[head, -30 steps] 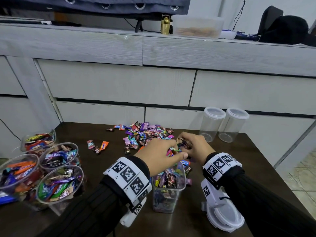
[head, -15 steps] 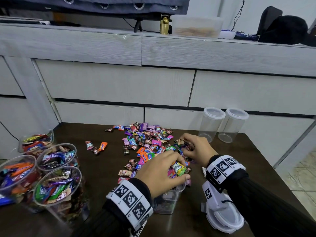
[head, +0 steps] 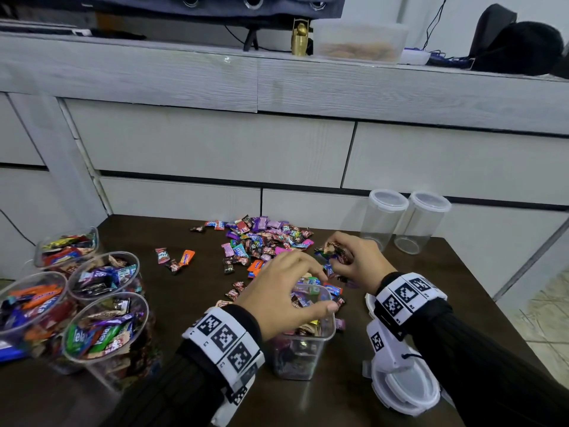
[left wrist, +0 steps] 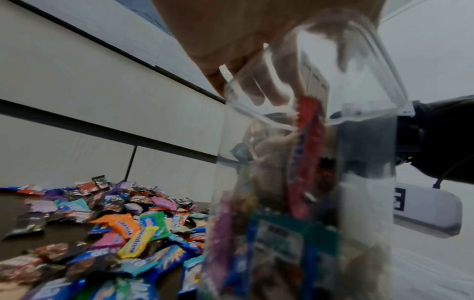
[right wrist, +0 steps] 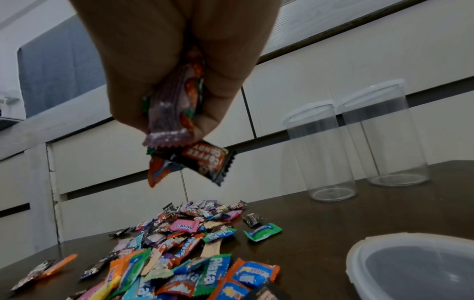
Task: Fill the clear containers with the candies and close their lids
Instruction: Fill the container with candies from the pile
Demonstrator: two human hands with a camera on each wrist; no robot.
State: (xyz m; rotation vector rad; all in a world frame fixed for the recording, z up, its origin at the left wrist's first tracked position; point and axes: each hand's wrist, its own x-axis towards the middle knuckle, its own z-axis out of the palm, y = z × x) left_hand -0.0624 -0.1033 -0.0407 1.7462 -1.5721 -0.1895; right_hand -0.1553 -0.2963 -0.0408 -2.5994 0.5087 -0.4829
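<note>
A clear square container, partly full of wrapped candies, stands at the table's front. My left hand hovers over its mouth with fingers spread and holds nothing. In the left wrist view my left hand shows through the container, and a red candy stands on end inside. Just behind it my right hand grips a bunch of candies above the loose candy pile. The white-rimmed lid lies on the table under my right wrist.
Two empty lidded clear containers stand at the back right. Several open, candy-filled containers crowd the left front. A few stray candies lie left of the pile. A grey drawer unit backs the dark table.
My left hand came back from the pile with candies, reached the container's mouth and spread its fingers, and no longer holds any. My right hand stayed by the pile, still gripping candies.
</note>
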